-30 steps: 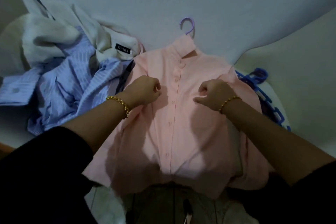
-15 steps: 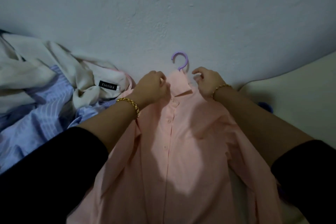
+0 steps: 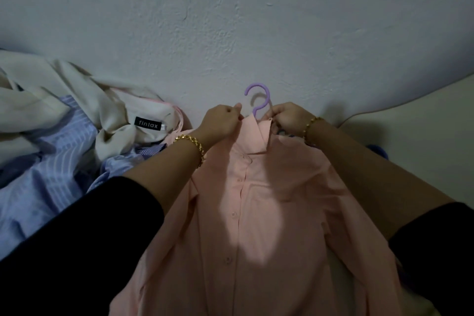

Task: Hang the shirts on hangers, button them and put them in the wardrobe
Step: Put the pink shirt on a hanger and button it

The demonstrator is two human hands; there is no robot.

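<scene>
Head | left hand (image 3: 221, 123), right hand (image 3: 289, 118) pinch shirt collar (image 3: 256, 137) | hanger (image 3: 261, 96) between

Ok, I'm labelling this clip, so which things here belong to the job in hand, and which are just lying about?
In the job: pink shirt, purple hanger inside it, left hand and right hand, both pinching its collar.
Lying about: cream garment with the fintax label, blue striped shirt beside it.
</scene>
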